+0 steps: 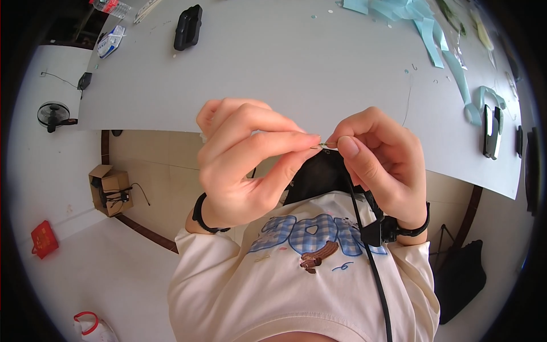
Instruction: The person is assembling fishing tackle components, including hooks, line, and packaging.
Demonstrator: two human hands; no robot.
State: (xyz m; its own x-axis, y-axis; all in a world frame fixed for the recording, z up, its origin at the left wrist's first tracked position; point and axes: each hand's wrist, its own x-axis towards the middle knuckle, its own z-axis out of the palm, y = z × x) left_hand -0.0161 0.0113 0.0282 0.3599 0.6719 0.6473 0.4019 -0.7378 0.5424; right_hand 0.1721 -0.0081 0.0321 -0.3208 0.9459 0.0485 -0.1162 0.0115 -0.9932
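Above the near edge of the grey table (239, 80), both hands meet at a tiny, thin wire-like piece (323, 145) with a pale greenish middle. My left hand (245, 159) is closed in a pinch at its left end, thumb against the index fingertip, the other fingers curled behind. Opposite, my right hand (387, 159) grips the right end between thumb and bent index finger. The piece is too small to name, and its ends vanish between the fingertips.
Light-blue ribbon (430, 40) trails across the table's far right, near a black-and-silver stapler-like tool (491, 132). A black tray-like case (188, 27), a white-and-blue packet (111, 41) and a clear bottle (112, 7) lie far left. A black cable (367, 256) hangs down my front.
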